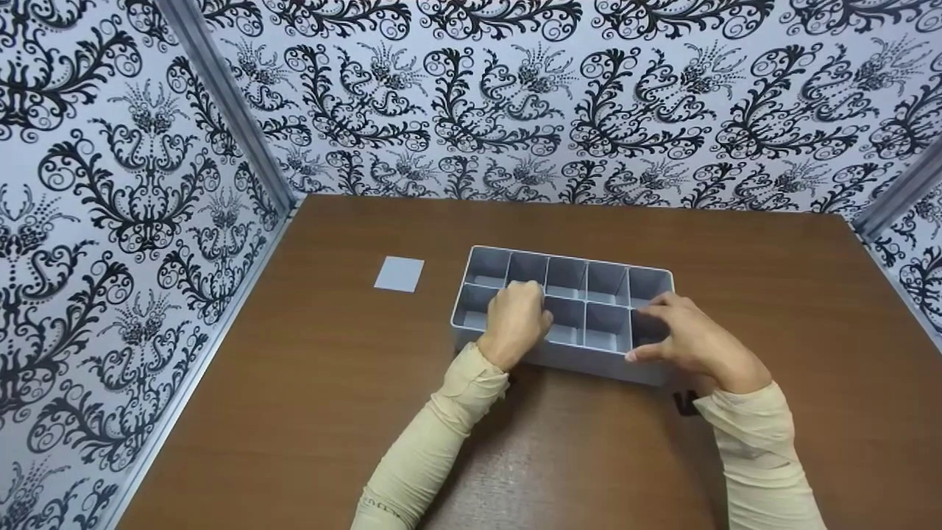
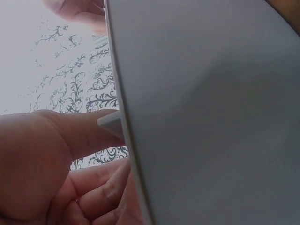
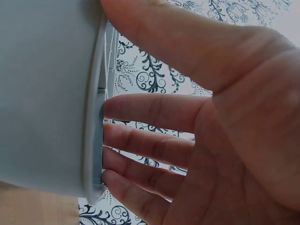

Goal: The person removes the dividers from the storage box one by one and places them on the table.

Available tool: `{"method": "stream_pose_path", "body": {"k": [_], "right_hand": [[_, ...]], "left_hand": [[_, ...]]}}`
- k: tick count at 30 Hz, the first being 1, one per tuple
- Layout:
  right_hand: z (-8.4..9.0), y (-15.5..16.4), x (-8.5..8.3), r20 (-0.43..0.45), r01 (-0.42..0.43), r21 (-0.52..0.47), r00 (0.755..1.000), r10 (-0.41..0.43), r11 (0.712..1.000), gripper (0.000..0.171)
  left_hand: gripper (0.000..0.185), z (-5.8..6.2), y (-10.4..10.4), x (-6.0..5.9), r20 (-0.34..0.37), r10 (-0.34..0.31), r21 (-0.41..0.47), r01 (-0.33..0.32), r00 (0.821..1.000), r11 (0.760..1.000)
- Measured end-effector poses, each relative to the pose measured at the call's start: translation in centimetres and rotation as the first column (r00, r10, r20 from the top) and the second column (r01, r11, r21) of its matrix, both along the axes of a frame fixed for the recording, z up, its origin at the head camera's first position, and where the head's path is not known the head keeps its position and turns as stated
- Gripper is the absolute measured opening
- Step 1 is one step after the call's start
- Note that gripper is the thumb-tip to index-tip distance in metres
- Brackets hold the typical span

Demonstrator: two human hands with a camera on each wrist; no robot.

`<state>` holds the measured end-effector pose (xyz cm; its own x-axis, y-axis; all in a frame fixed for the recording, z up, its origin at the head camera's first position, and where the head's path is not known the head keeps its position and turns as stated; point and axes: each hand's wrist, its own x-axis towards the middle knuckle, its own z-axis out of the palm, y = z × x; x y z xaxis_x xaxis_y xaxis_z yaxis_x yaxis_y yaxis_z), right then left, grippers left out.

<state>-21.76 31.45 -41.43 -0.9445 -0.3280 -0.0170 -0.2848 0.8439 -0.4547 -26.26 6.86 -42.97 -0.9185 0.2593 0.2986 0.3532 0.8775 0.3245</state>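
Note:
A grey organizer box (image 1: 563, 355) with two rows of compartments stands on the table. My left hand (image 1: 515, 324) reaches over its front wall into the front row, left of the middle, fingers curled. In the left wrist view, the corner of a pale divider (image 2: 111, 123) juts above the rim, pinched at the thumb (image 2: 89, 133); its lower part is hidden by the front wall. At the box's right end my right hand (image 1: 692, 338) holds it, thumb (image 3: 159, 33) at the front rim and extended fingers (image 3: 154, 112) reaching over the end compartment.
A pale square card (image 1: 399, 274) lies flat on the brown table (image 1: 331, 383), left of the box. A small black thing (image 1: 686, 403) lies beside the right wrist, partly covered by the sleeve. Patterned walls (image 1: 500, 110) border the table at the back and sides.

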Motion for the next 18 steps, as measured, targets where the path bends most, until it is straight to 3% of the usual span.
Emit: {"method": "stream_pose_path", "body": {"k": [18], "right_hand": [[-0.02, -0.02, -0.12, 0.026, 0.005, 0.025, 1.0, -0.006, 1.0, 0.079]], "left_hand": [[0.021, 0.17, -0.34, -0.06, -0.057, -0.025, 0.037, 0.027, 0.998, 0.999]]}}
